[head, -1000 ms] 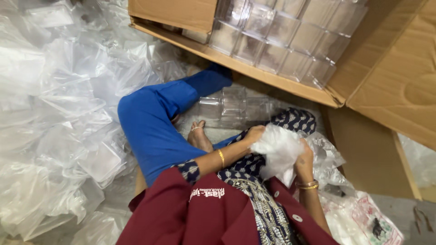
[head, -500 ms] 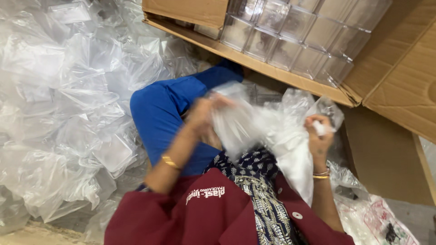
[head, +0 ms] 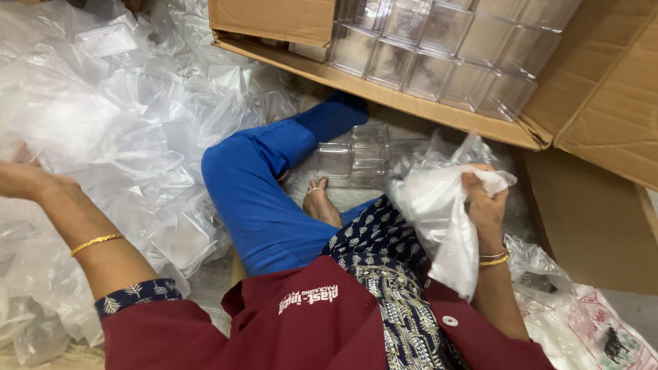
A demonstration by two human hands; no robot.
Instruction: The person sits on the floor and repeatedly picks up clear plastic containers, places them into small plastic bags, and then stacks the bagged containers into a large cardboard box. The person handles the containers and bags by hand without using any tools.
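Bright, even light; soft shadows, glare on plastic, sharp focus.

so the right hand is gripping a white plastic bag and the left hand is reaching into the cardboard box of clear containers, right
Not quite. The right hand does grip the white plastic bag, but the head view shows the left hand stretched out to the pile of clear plastic bags, well away from the cardboard box of clear containers.

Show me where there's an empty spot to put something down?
Little bare room shows. One free patch: the brown cardboard flap right of the right hand gripping a white plastic bag. Left is crowded with clear plastic bags; the cardboard box is packed with clear containers.
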